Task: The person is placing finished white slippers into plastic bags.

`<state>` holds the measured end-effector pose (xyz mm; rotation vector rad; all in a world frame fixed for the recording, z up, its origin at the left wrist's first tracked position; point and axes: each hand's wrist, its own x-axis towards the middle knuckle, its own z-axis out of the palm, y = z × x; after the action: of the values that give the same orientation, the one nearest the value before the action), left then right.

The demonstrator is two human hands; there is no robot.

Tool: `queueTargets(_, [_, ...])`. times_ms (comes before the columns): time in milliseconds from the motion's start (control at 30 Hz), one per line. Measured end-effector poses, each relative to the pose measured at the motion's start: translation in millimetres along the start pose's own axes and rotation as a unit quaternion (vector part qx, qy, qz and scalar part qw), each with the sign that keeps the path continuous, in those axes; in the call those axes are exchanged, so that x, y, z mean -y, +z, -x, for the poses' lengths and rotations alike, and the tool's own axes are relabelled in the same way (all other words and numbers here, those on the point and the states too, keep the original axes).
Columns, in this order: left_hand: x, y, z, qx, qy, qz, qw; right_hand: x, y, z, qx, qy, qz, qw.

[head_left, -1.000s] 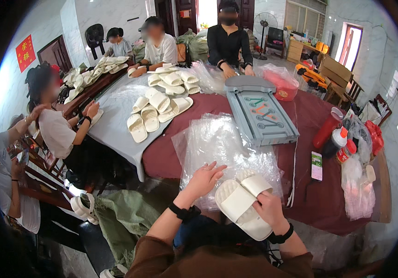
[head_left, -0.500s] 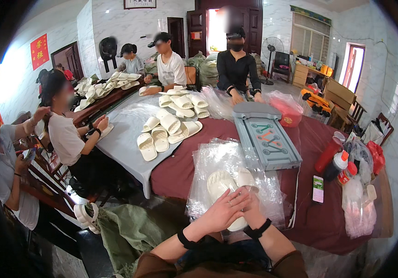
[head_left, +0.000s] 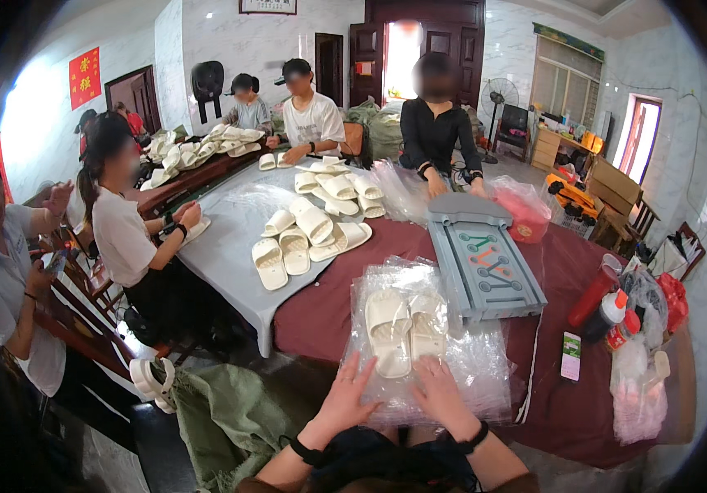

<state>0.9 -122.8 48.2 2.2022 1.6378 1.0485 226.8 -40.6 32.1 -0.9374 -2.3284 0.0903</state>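
In front of me a pair of cream slippers lies side by side, the left slipper (head_left: 389, 335) and the right slipper (head_left: 428, 329). Shiny clear film shows around the right one; whether both are fully inside a bag I cannot tell. Beneath them is a stack of clear plastic bags (head_left: 477, 370). My left hand (head_left: 345, 394) is open at the near left edge of the bags, fingers pointing at the left slipper's heel. My right hand (head_left: 440, 396) is open too, its fingertips by the right slipper's heel. Neither hand holds anything.
A grey plastic folding stool (head_left: 485, 259) lies on the dark red tablecloth (head_left: 321, 304). Left of it is a slipper pile (head_left: 308, 230). A phone (head_left: 570, 356), red flask (head_left: 593, 287) and plastic bundle (head_left: 639, 403) sit right. A green sack (head_left: 230, 411) is lower left; co-workers stand around.
My hands were together over the slippers; they have moved apart and back toward me, fingers spread. Both slippers now lie evenly side by side. The view has shifted slightly.
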Motion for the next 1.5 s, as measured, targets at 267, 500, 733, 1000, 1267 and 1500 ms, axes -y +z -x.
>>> queueTargets(267, [9,8,33,-0.048,-0.186,0.130,0.973,20,-111,21,0.051,0.200,-0.253,0.945])
queueTargets(500, [5,1,40,-0.035,-0.227,0.207,0.951,-45,-54,20,-0.099,0.277,-0.115,0.949])
queueTargets(733, [24,-14,55,0.061,-0.210,0.231,0.948,-79,-47,70,-0.091,0.310,-0.182,0.929])
queueTargets(1000, [37,-38,39,-0.027,-0.127,-0.001,0.992,-54,-88,42,-0.049,0.059,0.086,0.993])
queueTargets(1267, [38,0,29,0.015,0.131,-0.055,0.990,-44,-91,48,0.011,0.010,-0.064,0.998])
queueTargets(1500, [47,8,37,-0.044,0.019,0.160,0.986,-38,-90,49,-0.062,0.088,-0.169,0.980])
